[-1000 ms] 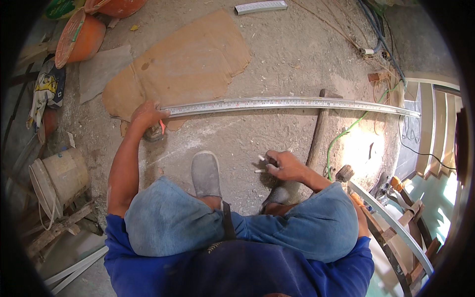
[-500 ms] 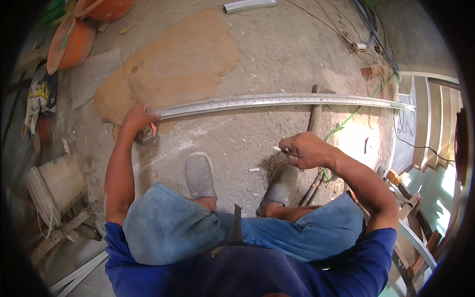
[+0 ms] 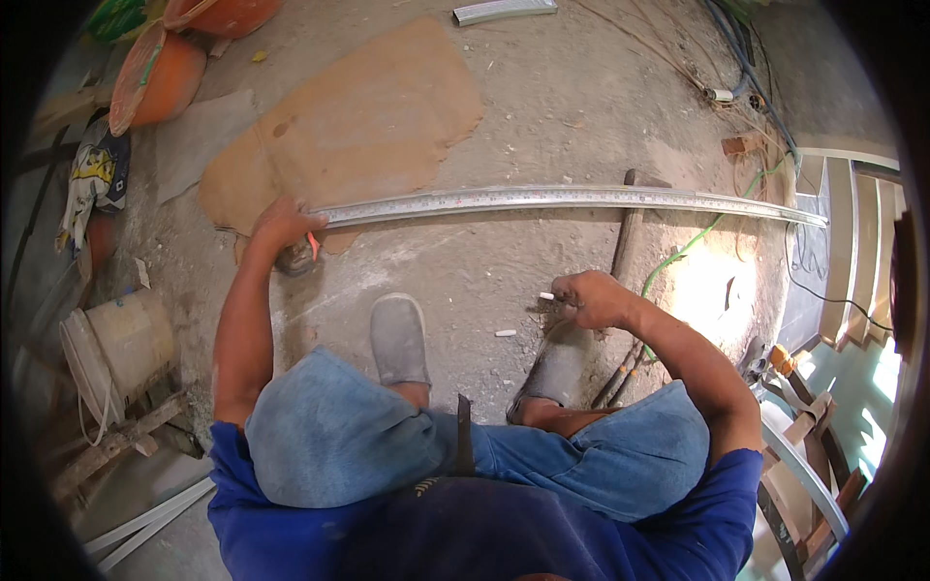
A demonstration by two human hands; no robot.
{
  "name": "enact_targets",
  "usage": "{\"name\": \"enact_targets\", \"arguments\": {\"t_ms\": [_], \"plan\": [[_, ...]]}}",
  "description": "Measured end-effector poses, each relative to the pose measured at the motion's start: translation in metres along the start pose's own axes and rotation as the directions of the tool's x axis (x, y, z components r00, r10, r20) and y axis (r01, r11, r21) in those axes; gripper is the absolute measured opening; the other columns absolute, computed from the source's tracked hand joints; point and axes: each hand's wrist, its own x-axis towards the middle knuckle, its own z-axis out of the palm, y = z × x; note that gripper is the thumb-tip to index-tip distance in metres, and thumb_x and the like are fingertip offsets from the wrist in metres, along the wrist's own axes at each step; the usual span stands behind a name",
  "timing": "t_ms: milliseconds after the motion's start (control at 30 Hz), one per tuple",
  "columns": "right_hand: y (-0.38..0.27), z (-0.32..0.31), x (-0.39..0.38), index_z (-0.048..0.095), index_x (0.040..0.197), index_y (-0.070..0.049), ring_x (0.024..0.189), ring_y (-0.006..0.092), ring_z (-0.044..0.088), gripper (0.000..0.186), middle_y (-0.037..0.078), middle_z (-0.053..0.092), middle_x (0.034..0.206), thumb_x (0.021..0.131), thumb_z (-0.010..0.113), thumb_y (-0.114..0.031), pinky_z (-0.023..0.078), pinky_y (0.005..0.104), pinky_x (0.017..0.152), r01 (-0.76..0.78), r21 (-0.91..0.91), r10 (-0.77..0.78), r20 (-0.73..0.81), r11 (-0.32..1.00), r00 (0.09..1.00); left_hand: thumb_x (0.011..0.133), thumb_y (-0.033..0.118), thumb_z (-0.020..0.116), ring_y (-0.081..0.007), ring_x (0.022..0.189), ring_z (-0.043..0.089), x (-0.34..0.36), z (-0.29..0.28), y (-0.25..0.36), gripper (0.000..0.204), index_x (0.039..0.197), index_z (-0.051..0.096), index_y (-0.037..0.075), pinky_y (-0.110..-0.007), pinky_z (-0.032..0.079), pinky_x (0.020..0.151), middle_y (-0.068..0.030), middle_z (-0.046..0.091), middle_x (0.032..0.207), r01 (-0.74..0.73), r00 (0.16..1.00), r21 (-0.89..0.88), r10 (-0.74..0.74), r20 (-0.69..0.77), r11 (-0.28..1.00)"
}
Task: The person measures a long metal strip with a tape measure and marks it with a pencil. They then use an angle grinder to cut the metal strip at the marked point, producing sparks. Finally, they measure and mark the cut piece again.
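My left hand [image 3: 281, 225] is closed at the left end of a long silver metal channel [image 3: 465, 200]. A tape measure's marked blade [image 3: 581, 194] lies stretched along this channel. Under my left hand a rounded dark piece and an orange-red tab [image 3: 313, 245] show, probably the tape's case, partly hidden by the fingers. My right hand [image 3: 593, 298] is closed above my right shoe, pinching a short white stick [image 3: 547, 295] that looks like chalk. It stays apart from the channel. Another short white stick [image 3: 506, 333] lies on the ground between my shoes.
A hammer [image 3: 628, 223] lies under the channel, beside a green cable [image 3: 683, 254]. Brown cardboard [image 3: 358, 116] covers ground beyond my left hand. Orange tubs [image 3: 160, 82] and a tipped white bucket [image 3: 126, 349] stand left. Pliers-like handles [image 3: 620, 376] lie by my right shoe; wood pieces [image 3: 809, 426] at right.
The whole view has shifted slightly, so the scene sits farther right. My right hand has moved a little left over the ground, still pinching the white stick. My left hand stays at the channel's end.
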Motion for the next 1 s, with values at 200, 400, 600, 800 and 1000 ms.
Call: {"name": "enact_targets", "arguments": {"t_ms": [200, 400, 600, 800, 1000], "plan": [[0.013, -0.008, 0.003, 0.067, 0.111, -0.008, 0.096, 0.0417, 0.067, 0.033, 0.023, 0.07, 0.099, 0.08, 0.064, -0.019, 0.053, 0.0473, 0.085, -0.072, 0.011, 0.073, -0.025, 0.997, 0.997, 0.075, 0.042, 0.08, -0.0331, 0.088, 0.07, -0.009, -0.005, 0.013, 0.05, 0.097, 0.071, -0.002, -0.044, 0.051, 0.08, -0.0228, 0.072, 0.096, 0.043, 0.999, -0.014, -0.043, -0.002, 0.999], [0.021, -0.003, 0.006, 0.067, 0.113, -0.008, 0.098, 0.0411, 0.067, 0.033, 0.022, 0.07, 0.101, 0.082, 0.063, -0.018, 0.053, 0.0469, 0.087, -0.061, 0.014, 0.062, -0.049, 0.998, 0.997, 0.074, 0.042, 0.081, -0.0339, 0.088, 0.071, -0.004, -0.003, 0.005, 0.051, 0.099, 0.072, -0.002, -0.044, 0.052, 0.08, -0.0232, 0.072, 0.095, 0.049, 0.999, 0.013, -0.049, 0.009, 0.999], [0.023, 0.003, 0.007, 0.068, 0.114, -0.009, 0.098, 0.0406, 0.067, 0.034, 0.021, 0.071, 0.101, 0.083, 0.062, -0.02, 0.053, 0.0471, 0.089, -0.093, 0.005, 0.093, -0.042, 0.996, 0.995, 0.074, 0.041, 0.08, -0.0365, 0.095, 0.069, 0.001, -0.005, 0.004, 0.05, 0.102, 0.072, 0.0, -0.044, 0.052, 0.084, -0.0232, 0.071, 0.103, -0.004, 1.0, -0.011, 0.004, 0.026, 1.0], [0.028, 0.004, 0.011, 0.073, 0.11, -0.009, 0.097, 0.0392, 0.068, 0.034, 0.021, 0.072, 0.102, 0.08, 0.063, -0.022, 0.054, 0.0476, 0.086, -0.08, -0.051, 0.076, -0.069, 0.996, 0.995, 0.09, 0.044, 0.063, -0.0379, 0.124, 0.054, 0.031, 0.024, -0.053, 0.045, 0.115, 0.069, 0.007, -0.048, 0.043, 0.105, -0.0197, 0.063, 0.125, -0.208, 0.976, 0.299, 0.217, 0.004, 0.931], [0.028, -0.002, 0.006, 0.07, 0.105, -0.008, 0.098, 0.0397, 0.067, 0.03, 0.02, 0.071, 0.1, 0.079, 0.063, -0.02, 0.053, 0.0487, 0.086, -0.072, -0.023, 0.07, -0.089, 0.997, 0.994, 0.077, 0.018, 0.08, -0.0159, 0.064, 0.05, 0.024, 0.019, -0.027, 0.029, 0.083, 0.062, -0.004, -0.039, 0.042, 0.057, -0.007, 0.059, 0.07, -0.174, 0.981, -0.12, 0.161, -0.111, 0.977]]}}
